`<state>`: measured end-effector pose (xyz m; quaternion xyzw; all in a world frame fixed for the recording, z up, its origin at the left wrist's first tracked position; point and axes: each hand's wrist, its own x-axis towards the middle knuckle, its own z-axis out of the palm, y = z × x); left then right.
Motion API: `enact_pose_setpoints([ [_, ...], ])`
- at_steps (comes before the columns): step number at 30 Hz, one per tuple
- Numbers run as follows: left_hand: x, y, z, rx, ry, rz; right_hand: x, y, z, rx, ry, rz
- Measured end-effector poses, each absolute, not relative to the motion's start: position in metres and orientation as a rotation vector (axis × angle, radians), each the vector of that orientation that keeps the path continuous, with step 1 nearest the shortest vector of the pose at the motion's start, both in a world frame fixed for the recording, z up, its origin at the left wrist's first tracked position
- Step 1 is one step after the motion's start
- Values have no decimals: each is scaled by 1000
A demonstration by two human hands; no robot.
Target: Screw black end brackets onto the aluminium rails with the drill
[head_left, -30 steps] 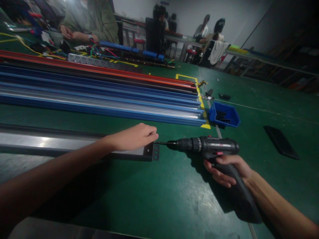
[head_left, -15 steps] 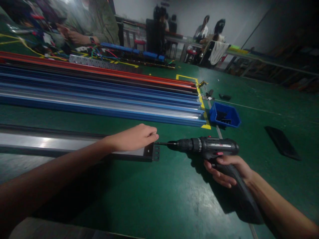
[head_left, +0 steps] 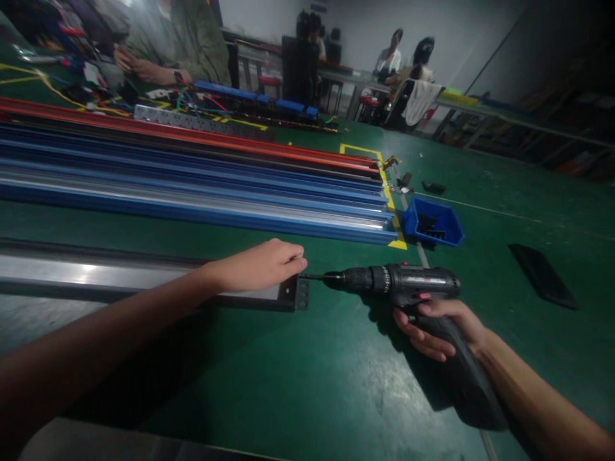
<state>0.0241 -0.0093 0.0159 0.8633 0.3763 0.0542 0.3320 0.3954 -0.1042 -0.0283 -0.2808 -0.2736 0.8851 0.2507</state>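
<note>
My right hand (head_left: 435,330) is wrapped round the handle of a black cordless drill (head_left: 423,282), which points left. Its long thin bit (head_left: 314,277) reaches the end of a dark-framed metal profile (head_left: 86,272) lying along the near side of the table. A black end cap (head_left: 302,298) with small slots closes off that end. My left hand (head_left: 264,264) rests closed over the profile's end, fingers curled over its far edge with thumb and fingertips close to the bit's tip. The hand itself hides the fingers' undersides and the exact spot where the bit meets the cap.
Several blue profiles (head_left: 192,192) and an orange one (head_left: 240,142) lie behind. A blue bin (head_left: 435,221) with black parts stands right of them, and a dark flat object (head_left: 542,275) lies farther right. Across the table, a person's hands (head_left: 148,69) are near wires.
Both hands, the drill and the profile stay practically in place. Across the table, the other person's hands have shifted slightly.
</note>
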Motion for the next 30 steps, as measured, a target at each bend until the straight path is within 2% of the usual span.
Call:
enact_pose_setpoints([
  [30, 23, -9, 16, 2264, 987, 126, 395, -108, -28, -813, -748, 2377],
])
